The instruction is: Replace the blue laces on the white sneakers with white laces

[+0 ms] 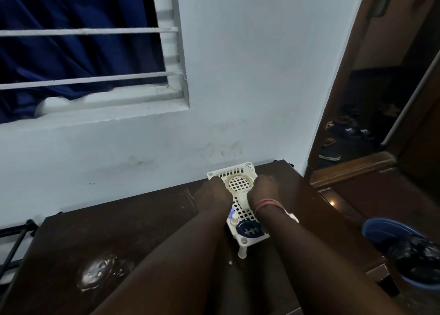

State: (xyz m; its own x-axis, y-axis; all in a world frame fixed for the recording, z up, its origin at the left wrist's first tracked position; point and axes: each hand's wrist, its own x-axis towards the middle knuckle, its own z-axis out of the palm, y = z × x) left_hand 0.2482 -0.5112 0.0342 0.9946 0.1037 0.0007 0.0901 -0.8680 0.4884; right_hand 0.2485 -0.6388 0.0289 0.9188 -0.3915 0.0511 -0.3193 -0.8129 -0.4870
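Both my hands, left (214, 195) and right (263, 192), rest on a white rack (245, 213) on the table (119, 231); I cannot tell their grip.

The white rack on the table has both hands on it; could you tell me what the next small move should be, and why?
Probably lift the white rack aside. Both hands, left and right, rest at its far end beside a tape ring, and no sneakers or laces show on the dark table, so clearing space seems sensible.

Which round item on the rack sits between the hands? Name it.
The pale ring at the rack's far end, flanked by left hand and right hand; the dark blue dish lies nearer.
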